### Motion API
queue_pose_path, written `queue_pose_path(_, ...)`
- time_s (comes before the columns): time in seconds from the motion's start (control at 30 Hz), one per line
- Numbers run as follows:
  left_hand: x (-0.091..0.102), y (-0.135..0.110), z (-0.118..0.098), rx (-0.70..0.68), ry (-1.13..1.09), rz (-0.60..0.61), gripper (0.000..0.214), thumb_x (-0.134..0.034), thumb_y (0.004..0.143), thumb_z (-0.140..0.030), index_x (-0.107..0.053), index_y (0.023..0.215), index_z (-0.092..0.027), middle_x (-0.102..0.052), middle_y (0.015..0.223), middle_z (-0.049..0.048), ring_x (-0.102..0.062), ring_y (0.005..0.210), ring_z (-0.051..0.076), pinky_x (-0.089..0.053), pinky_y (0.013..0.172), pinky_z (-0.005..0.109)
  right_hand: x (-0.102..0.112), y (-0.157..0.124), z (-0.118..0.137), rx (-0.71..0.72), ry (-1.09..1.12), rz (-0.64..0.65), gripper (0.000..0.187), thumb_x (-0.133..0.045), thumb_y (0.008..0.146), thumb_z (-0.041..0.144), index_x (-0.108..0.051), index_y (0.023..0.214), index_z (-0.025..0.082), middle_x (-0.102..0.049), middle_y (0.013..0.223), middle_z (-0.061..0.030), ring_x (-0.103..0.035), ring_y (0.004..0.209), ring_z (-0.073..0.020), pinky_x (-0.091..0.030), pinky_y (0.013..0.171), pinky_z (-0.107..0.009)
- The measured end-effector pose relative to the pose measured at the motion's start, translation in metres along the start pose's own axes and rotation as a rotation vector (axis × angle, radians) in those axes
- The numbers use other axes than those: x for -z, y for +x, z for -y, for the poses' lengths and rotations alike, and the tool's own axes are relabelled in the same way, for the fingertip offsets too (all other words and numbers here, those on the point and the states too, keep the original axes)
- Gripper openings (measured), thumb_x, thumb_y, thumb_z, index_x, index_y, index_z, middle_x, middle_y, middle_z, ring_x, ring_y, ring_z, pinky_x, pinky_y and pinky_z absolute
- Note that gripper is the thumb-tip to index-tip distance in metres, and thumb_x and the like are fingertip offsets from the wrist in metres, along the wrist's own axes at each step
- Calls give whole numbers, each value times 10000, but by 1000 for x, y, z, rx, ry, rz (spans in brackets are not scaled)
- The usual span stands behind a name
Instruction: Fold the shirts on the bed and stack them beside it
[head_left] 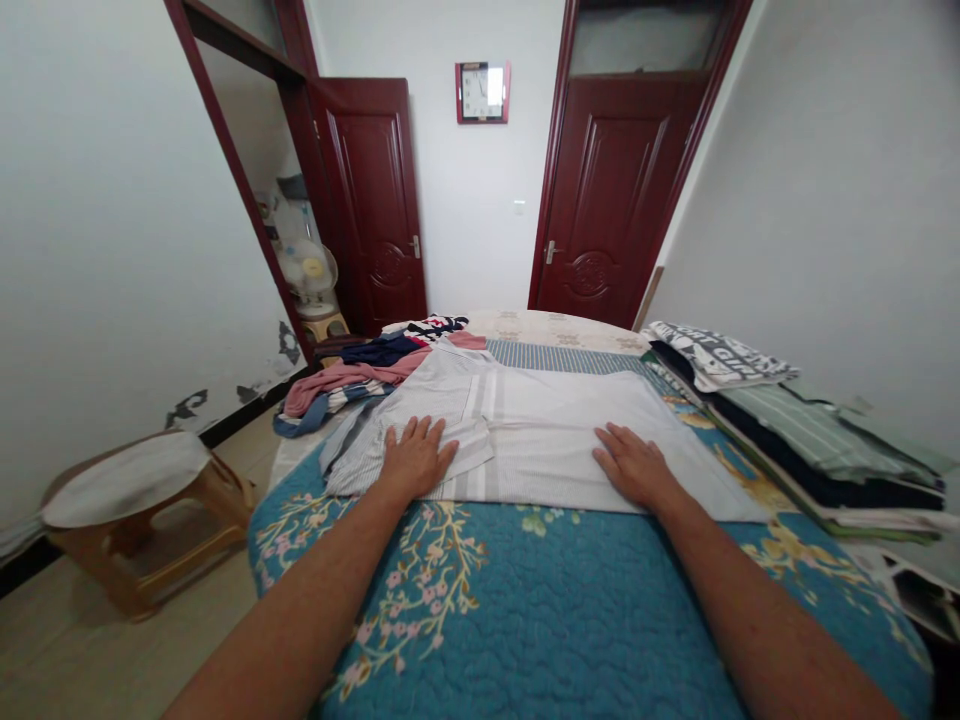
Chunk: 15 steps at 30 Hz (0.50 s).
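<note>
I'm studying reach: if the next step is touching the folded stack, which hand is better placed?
Probably the right hand: it rests on the pale garment, nearer the folded stack. The left hand rests farther off, nearer the loose clothes.

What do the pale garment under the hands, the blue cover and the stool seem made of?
Pale garment: thin matte cloth, perhaps cotton, softly creased. Blue cover: matte quilted fabric, puckered; fibre unclear. Stool: probably plastic, by its smooth, molded look.

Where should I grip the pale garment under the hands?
Probably pinch the pale garment by its near edge, from the near side: it lies spread on the blue cover, that long edge uncovered between left hand and right hand.
</note>
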<state>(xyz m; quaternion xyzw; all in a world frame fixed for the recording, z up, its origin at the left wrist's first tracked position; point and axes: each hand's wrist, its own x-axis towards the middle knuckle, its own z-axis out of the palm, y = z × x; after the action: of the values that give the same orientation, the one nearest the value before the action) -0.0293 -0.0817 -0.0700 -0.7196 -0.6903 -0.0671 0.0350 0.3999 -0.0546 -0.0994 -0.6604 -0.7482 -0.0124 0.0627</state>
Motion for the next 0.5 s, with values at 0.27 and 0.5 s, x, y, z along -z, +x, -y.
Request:
queue_pose_path(0.27, 0, 7, 7, 138, 4, 49, 836, -263, 1010, -747, -398, 1693, -285, -312, 1776, 142, -211, 1635, 474, -184, 1239, 771, 2, 5, -69, -437, -10, -12, 700, -226, 1090, 579, -427, 1661, 226, -324, 1763, -114, -283, 1620, -352, -203, 1272, -706)
queue_pose_path(0.5, 1, 11, 7, 135, 14, 47, 920, -291, 952, -826, -420, 1683, -281, -324, 1767, 163, -223, 1622, 487, -176, 1217, 786, 11, 6, -72, -629, 25, -37, 730, -248, 1071, 597, -411, 1671, 214, -306, 1764, -144, -278, 1609, -383, -222, 1254, -694)
